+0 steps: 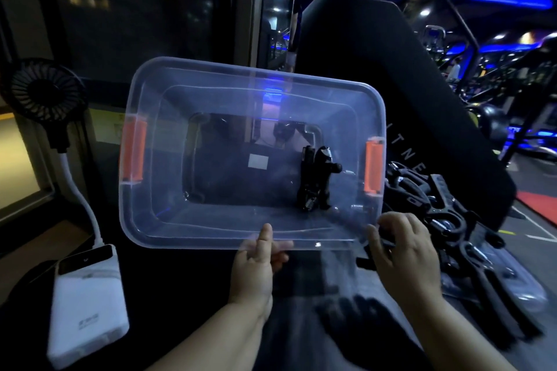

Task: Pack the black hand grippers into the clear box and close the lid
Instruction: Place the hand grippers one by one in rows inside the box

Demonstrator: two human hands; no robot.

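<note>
The clear box with orange latches stands open in front of me, tilted a little. One black hand gripper lies inside it near the right end. My left hand pinches the box's near rim, thumb on top. At the near right corner of the box my right hand hovers with curled, parted fingers and holds nothing. Several more black hand grippers lie in a pile just right of the box. Part of the pile rests on what looks like the clear lid.
A white power bank lies at the near left, and a cable joins it to a small black fan. Behind the box rises a black padded gym seat back. Dim gym machines fill the far right.
</note>
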